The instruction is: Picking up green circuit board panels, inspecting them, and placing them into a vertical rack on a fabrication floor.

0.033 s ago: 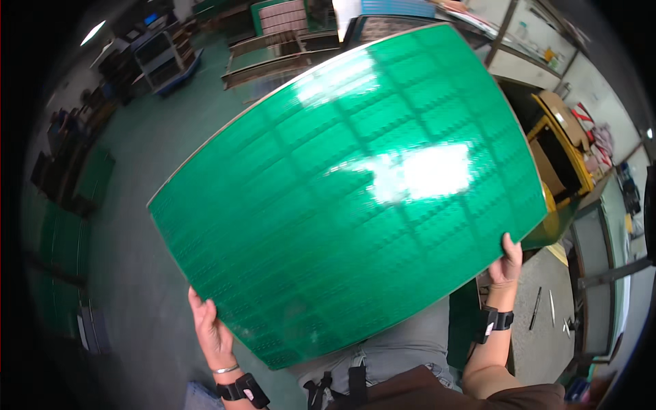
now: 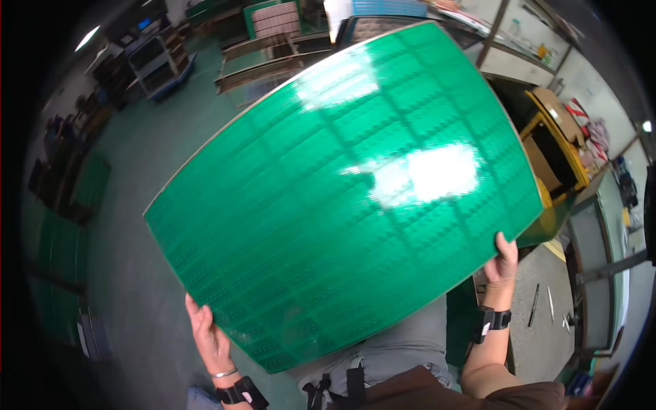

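Left hand (image 2: 212,339), right hand (image 2: 503,264) gripping green panel (image 2: 287,232) edges; long axis slants up rightward.

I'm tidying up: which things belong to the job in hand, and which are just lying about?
In hand:
- large glossy green rectangular panel
- left hand
- right hand

Seemingly lying about:
- slim black tool, on grey tabletop
- slim silvery tool
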